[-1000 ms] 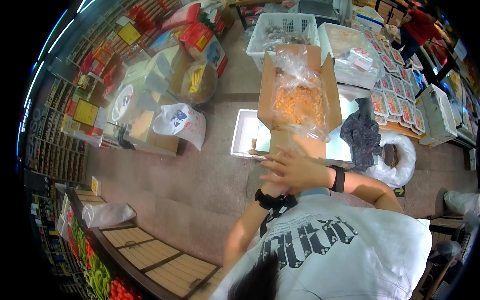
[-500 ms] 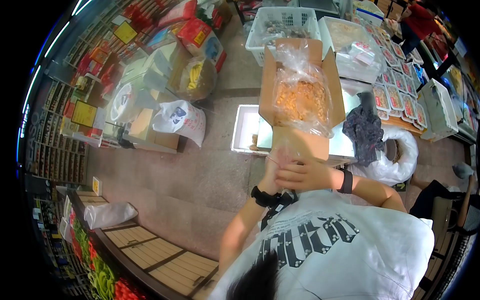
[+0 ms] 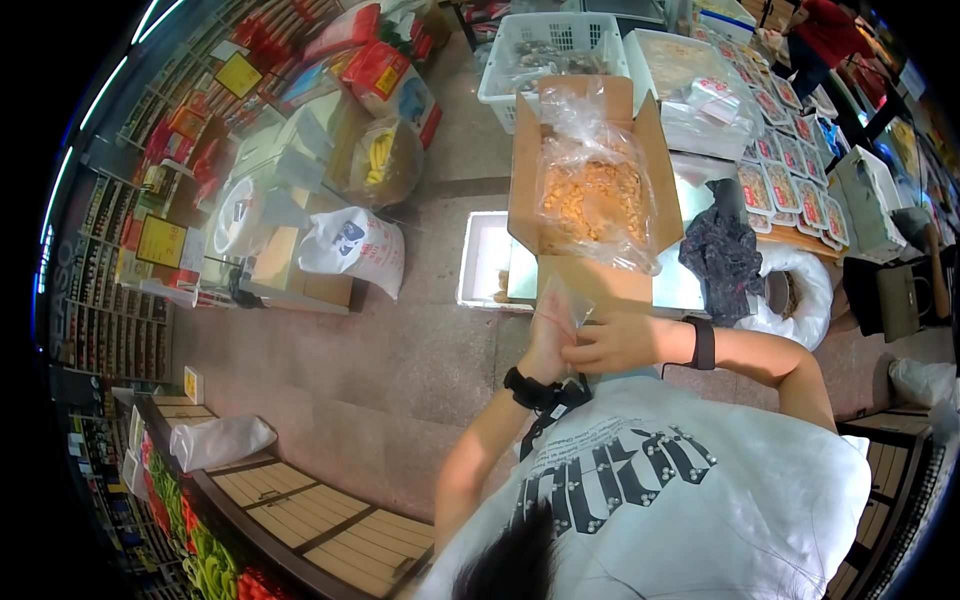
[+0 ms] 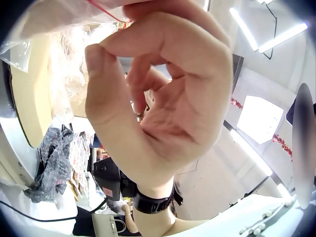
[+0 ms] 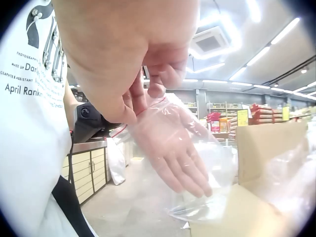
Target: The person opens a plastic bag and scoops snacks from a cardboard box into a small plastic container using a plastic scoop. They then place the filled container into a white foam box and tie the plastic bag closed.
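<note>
A clear zip bag (image 5: 217,170) with a red line along its mouth is over my left hand (image 5: 170,153). Through the plastic the left fingers show straight and extended, palm turned to the right wrist view. My right hand (image 4: 163,89) pinches the bag's edge by the red line between thumb and curled fingers. In the head view the left hand (image 3: 545,348) and right hand (image 3: 615,342) meet close in front of the shirt. Just beyond them stands an open cardboard box (image 3: 660,170), lined with clear plastic and holding small orange food pieces (image 3: 592,195).
A white foam tray (image 3: 465,270) lies left of the box, a crumpled black bag (image 3: 718,250) to its right. Behind it are a white basket (image 3: 500,85) and a foam box (image 3: 690,130). Packed trays (image 3: 785,190) cover a right-hand table. A person stands at far right.
My right hand has gone from lying spread across the left to pinching the bag's edge. The clear bag now stands out over the left hand. A person with a handbag has come in at right.
</note>
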`<state>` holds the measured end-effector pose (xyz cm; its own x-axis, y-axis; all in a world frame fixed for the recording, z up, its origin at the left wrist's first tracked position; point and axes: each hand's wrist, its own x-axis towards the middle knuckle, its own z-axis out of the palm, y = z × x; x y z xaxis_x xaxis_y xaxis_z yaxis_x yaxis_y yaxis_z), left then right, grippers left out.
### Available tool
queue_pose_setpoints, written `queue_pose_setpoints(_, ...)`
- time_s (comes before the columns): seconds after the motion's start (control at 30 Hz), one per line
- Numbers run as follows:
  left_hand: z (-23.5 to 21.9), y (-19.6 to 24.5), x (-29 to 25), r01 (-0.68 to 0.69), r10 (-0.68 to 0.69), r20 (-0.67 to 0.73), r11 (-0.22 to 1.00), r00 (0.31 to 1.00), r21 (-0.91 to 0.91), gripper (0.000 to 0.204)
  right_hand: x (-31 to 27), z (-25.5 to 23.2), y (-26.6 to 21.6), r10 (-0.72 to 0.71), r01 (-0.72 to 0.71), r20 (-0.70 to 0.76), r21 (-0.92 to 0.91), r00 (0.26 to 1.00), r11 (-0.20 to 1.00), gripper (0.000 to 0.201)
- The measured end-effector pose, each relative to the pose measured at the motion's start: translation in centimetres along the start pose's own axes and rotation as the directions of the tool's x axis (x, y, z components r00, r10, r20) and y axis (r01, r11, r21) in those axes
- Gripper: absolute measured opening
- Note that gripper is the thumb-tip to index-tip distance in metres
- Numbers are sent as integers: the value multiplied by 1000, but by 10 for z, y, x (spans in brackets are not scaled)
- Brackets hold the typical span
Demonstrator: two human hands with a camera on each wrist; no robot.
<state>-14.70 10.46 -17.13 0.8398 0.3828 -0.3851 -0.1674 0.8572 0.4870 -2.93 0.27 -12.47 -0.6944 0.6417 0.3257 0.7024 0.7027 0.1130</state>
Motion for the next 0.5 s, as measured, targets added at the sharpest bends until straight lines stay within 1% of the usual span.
queue_pose_setpoints(0.03,-11,-3,7,-11,11,52,1000,999,-11,49,-1,0,0,21,-21,5,-14,1000,1000,19)
queue_pose_setpoints(0.13,-39,-20,18,-113,113,-77,994,991,11,50,-5,7,-1,64,-63,52,-24,997,998,22)
queue_pose_setpoints(0.23,0,-8,2,-17,11,-252,1000,968,-23,48,-5,9,-2,17,-22,97,47,995,999,24)
queue_pose_setpoints(0.33,-19,-10,6,39,-38,-130,999,991,4,43,-4,5,-3,27,-36,82,119,996,992,18)
queue_pose_setpoints(0.37,-34,-11,10,65,-64,-57,998,996,20,40,-5,3,-2,21,-36,102,143,995,989,18)
queue_pose_setpoints(0.43,-69,-13,19,114,-119,87,992,989,57,35,-7,-4,0,8,-36,141,192,990,981,18)
queue_pose_setpoints(0.5,-84,-17,24,173,-174,135,985,975,15,31,-7,-9,0,26,-52,133,192,991,980,19)
